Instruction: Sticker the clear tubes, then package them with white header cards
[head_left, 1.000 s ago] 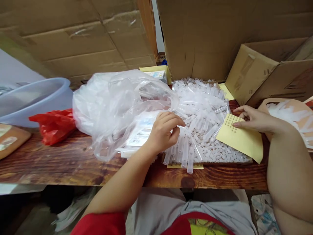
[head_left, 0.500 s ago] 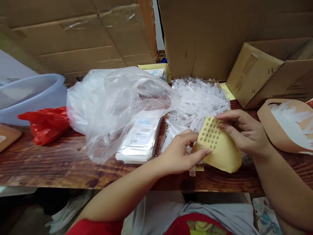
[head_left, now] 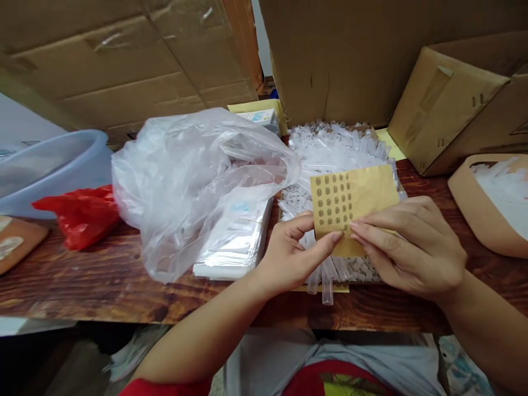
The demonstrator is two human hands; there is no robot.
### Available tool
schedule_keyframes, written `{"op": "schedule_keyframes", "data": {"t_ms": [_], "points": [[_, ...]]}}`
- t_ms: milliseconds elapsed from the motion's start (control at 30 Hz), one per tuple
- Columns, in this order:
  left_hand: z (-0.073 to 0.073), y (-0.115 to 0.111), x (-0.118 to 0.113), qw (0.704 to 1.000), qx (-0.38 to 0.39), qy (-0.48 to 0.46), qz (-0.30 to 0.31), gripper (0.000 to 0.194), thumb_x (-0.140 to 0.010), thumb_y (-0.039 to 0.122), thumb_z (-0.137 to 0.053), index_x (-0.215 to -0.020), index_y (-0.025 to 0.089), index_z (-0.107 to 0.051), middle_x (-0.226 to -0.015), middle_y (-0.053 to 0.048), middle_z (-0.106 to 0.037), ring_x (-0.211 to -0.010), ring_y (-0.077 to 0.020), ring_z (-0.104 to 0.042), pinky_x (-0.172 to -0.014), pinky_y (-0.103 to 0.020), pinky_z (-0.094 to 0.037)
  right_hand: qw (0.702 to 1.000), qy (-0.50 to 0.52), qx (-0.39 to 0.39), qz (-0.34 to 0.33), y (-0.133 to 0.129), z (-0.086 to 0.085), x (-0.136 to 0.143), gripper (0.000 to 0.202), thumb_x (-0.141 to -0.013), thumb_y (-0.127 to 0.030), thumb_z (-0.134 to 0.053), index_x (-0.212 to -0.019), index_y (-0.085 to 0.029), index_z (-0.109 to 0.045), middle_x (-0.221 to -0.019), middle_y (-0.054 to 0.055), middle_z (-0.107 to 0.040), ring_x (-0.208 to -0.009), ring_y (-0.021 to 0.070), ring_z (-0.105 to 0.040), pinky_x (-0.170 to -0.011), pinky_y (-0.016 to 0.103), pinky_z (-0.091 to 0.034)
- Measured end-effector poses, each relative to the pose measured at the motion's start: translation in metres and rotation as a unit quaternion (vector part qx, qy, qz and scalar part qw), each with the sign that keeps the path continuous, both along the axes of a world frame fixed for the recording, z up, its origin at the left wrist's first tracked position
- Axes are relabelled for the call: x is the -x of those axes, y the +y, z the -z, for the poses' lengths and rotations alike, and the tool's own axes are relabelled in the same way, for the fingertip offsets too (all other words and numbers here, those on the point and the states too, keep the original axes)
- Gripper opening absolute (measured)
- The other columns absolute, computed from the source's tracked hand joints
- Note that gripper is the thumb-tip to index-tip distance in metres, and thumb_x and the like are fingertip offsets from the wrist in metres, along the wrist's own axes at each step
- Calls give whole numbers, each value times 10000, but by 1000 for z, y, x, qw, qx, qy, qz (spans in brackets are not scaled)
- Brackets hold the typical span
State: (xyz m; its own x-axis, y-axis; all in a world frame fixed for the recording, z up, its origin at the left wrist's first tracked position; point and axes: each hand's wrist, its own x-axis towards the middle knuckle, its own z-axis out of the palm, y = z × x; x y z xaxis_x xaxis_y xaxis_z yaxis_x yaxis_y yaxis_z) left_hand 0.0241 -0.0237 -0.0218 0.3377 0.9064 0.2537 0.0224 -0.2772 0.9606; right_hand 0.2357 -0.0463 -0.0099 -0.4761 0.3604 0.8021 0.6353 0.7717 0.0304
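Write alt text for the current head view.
The left hand pinches a yellow sheet bearing rows of small round marks, the right hand touching it, over a heap of translucent tubes. Further left lie stacked packets, a clear plastic bag and a red bag.

Dim, diffuse light, glare on the packet stack (head_left: pixel 231 245) at seven o'clock, shadow beneath the table (head_left: pixel 103 283) at eight, edges stretched.

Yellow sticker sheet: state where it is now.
Right of centre in the head view, the yellow sticker sheet is held over the plastic tubes, left hand at its lower left, right hand at its lower right.
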Motion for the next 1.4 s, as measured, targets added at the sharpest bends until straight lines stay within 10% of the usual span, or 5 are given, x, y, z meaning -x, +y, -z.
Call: {"op": "schedule_keyframes", "data": {"t_ms": [600, 1400], "points": [[-3, -2, 2, 988, -139, 65, 8, 154, -936, 185, -656, -971, 190, -806, -914, -44, -799, -875, -185, -720, -840, -324, -542, 999, -2, 39, -16, -3, -2, 11, 254, -834, -51, -745, -1077, -104, -691, -888, 125, -768, -768, 234, -709, -692, 402, -550], [-4, 1, 4, 990, -85, 109, 12, 166, -926, 280, -660, -957, 200, -802, -857, -56, -770, -975, -227, -732, -968, -381, -564, 974, 152, 169, -2, 5, 5, 11, 184, -884, -118, -703, -949, -286, -742, -863, 20, -749, -762, 186, -721, -737, 364, -584]]}}
